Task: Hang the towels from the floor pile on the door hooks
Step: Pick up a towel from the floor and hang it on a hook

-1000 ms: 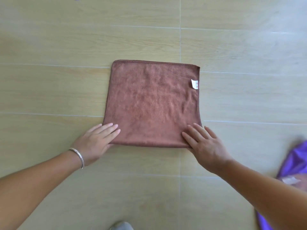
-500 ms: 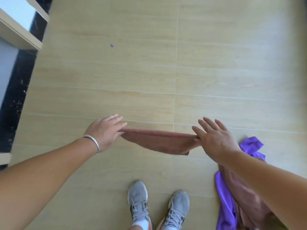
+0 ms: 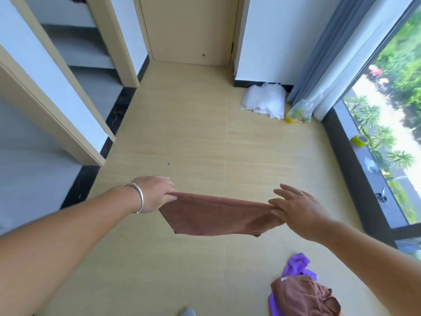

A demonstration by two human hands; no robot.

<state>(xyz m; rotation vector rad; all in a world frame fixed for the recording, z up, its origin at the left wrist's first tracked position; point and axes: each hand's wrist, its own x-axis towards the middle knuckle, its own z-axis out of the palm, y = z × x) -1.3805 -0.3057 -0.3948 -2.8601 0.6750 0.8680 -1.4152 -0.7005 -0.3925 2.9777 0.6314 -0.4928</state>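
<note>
The brown towel (image 3: 218, 213) is up in the air, near the person and well above the floor (image 3: 193, 133). The left hand (image 3: 157, 193) pinches its left top corner. The right hand (image 3: 296, 208) pinches the right top corner with thumb and one finger, and its other fingers stick out straight. The towel hangs folded between the two hands.

The task looks like it is just getting going. This one towel is picked up but not hung yet. More towels are left in the pile (image 3: 300, 293) on the floor, near and to the right, some brown and some purple. No hooks can be seen, so I cannot tell if any towel hangs there.

The closed door (image 3: 191, 30) is far away, straight ahead. The floor between the towel and the door is bare, so there is room to walk. On the left are door frames (image 3: 75, 124) with sharp corners. On the far right lie a white cloth (image 3: 264, 101) and a curtain (image 3: 323, 65), close by the window (image 3: 391, 106). Going down the middle looks best.
</note>
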